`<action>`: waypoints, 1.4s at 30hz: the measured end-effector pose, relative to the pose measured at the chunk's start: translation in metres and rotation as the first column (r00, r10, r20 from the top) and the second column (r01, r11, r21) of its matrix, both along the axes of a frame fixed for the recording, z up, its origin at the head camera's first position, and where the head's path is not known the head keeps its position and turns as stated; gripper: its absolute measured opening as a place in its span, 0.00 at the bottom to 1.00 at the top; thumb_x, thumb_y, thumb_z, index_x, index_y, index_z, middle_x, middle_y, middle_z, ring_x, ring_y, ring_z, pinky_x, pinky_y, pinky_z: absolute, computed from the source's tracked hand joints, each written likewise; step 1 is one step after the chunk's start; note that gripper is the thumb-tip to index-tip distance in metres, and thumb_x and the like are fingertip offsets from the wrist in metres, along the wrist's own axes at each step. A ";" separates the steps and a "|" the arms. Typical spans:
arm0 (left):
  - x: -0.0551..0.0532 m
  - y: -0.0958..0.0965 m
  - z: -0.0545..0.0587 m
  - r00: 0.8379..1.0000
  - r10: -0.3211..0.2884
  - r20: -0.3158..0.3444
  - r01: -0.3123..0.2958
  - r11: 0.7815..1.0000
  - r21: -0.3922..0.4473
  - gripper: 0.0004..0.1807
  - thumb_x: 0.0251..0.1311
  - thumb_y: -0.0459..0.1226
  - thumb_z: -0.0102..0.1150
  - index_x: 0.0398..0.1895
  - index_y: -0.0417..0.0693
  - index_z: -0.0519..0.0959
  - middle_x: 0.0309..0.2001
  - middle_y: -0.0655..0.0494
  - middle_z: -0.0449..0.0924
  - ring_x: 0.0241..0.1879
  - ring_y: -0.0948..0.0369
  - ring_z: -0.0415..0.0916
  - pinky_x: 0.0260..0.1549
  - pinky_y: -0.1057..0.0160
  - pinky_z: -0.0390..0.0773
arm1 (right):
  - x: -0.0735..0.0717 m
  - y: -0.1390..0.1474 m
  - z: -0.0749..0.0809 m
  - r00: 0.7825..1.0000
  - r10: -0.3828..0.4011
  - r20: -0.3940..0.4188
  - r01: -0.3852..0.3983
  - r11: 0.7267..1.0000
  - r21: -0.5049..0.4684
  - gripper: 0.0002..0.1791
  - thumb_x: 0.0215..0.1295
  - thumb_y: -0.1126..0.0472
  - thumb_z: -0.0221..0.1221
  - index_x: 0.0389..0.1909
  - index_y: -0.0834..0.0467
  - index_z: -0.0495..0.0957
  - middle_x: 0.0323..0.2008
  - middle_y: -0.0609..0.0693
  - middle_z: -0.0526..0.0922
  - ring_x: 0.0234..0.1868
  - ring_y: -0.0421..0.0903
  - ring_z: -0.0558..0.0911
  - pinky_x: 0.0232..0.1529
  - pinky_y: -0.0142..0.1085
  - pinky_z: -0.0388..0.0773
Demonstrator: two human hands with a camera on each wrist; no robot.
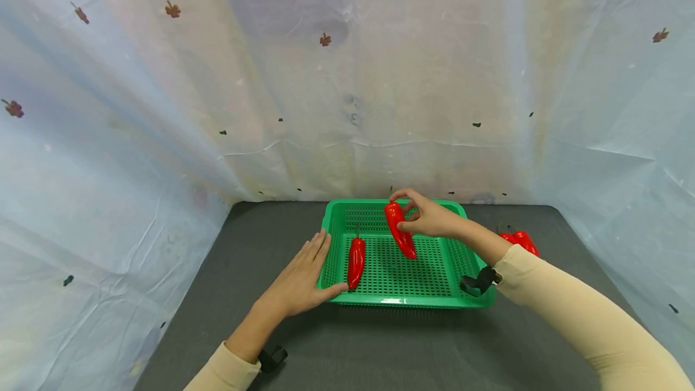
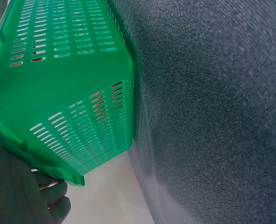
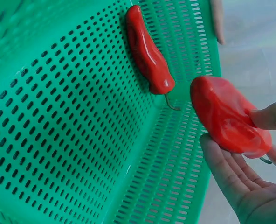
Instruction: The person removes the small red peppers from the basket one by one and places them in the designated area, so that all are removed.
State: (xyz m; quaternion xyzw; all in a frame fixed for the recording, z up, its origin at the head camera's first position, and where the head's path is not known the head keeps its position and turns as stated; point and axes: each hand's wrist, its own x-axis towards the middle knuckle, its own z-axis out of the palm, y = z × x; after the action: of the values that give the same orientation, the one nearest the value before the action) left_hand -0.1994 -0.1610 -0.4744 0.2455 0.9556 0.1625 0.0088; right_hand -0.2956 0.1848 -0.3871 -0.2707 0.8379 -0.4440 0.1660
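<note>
A green perforated plastic basket (image 1: 404,302) sits on the dark table. One red pepper (image 1: 356,263) lies inside it near the left wall, stem toward the back. My right hand (image 1: 431,217) pinches another red pepper (image 1: 400,231) between thumb and fingers, over the back half of the basket. In the right wrist view this held pepper (image 3: 226,114) is tilted, its green stem pointing toward the palm. My left hand (image 1: 304,276) rests at the basket's left rim, fingers extended and thumb along the front left corner. The left wrist view shows its fingers (image 2: 54,196) at the rim.
Several more red peppers (image 1: 522,241) lie on the table right of the basket, partly hidden by the right forearm. The grey table (image 1: 260,246) reaches back to a pale plastic sheet (image 1: 380,89) with leaf prints, which also hangs at both sides.
</note>
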 end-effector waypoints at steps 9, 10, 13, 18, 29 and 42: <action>0.000 0.001 0.001 1.000 0.001 0.003 -0.001 1.000 0.008 0.64 0.68 0.76 0.47 0.89 0.45 0.37 0.89 0.50 0.32 0.87 0.52 0.33 0.84 0.45 0.44 | 0.006 0.022 0.007 1.000 -0.028 -0.004 0.028 0.999 -0.044 0.32 0.76 0.70 0.63 0.76 0.58 0.63 0.62 0.71 0.73 0.48 0.58 0.89 0.46 0.47 0.89; 0.000 0.001 0.001 1.000 0.000 0.004 0.000 1.000 0.008 0.64 0.69 0.76 0.47 0.89 0.45 0.37 0.89 0.50 0.31 0.87 0.53 0.32 0.84 0.45 0.44 | 0.007 0.025 0.008 1.000 -0.030 -0.011 0.029 0.998 -0.047 0.32 0.76 0.70 0.63 0.76 0.58 0.63 0.62 0.71 0.73 0.49 0.58 0.89 0.45 0.46 0.89; 0.001 0.001 0.001 1.000 0.000 0.007 0.000 1.000 0.010 0.64 0.69 0.76 0.47 0.89 0.45 0.37 0.89 0.50 0.31 0.87 0.53 0.32 0.84 0.46 0.43 | 0.010 0.032 0.011 0.999 -0.045 -0.024 0.044 0.998 -0.049 0.32 0.76 0.68 0.64 0.76 0.58 0.64 0.62 0.71 0.74 0.50 0.59 0.88 0.44 0.45 0.89; 0.001 0.001 0.001 1.000 -0.003 0.001 0.003 1.000 0.008 0.63 0.69 0.76 0.47 0.89 0.45 0.37 0.89 0.50 0.31 0.87 0.53 0.32 0.84 0.47 0.42 | 0.014 0.046 0.013 0.995 -0.087 -0.039 0.085 0.995 -0.050 0.33 0.77 0.65 0.65 0.77 0.57 0.64 0.63 0.69 0.75 0.54 0.61 0.87 0.44 0.45 0.88; -0.001 -0.001 -0.002 1.000 -0.006 -0.008 0.006 1.000 0.010 0.64 0.69 0.77 0.46 0.89 0.45 0.37 0.89 0.50 0.31 0.87 0.53 0.32 0.84 0.45 0.44 | 0.023 0.078 0.018 0.981 -0.174 -0.084 0.167 0.982 -0.084 0.34 0.78 0.60 0.65 0.80 0.54 0.64 0.68 0.65 0.73 0.60 0.61 0.84 0.54 0.45 0.84; -0.002 -0.001 -0.002 1.000 -0.009 -0.005 0.009 1.000 -0.001 0.63 0.69 0.77 0.45 0.89 0.45 0.37 0.89 0.50 0.31 0.87 0.53 0.32 0.85 0.47 0.42 | 0.035 0.121 0.021 0.957 -0.266 -0.117 0.254 0.961 -0.106 0.36 0.81 0.60 0.62 0.83 0.56 0.59 0.68 0.65 0.70 0.56 0.44 0.84 0.50 0.34 0.85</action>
State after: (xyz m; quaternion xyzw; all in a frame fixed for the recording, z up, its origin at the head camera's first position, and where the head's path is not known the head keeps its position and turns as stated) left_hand -0.2011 -0.1616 -0.4765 0.2501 0.9547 0.1613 0.0071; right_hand -0.2606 0.3061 -0.3662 -0.1938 0.8543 -0.4808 0.0390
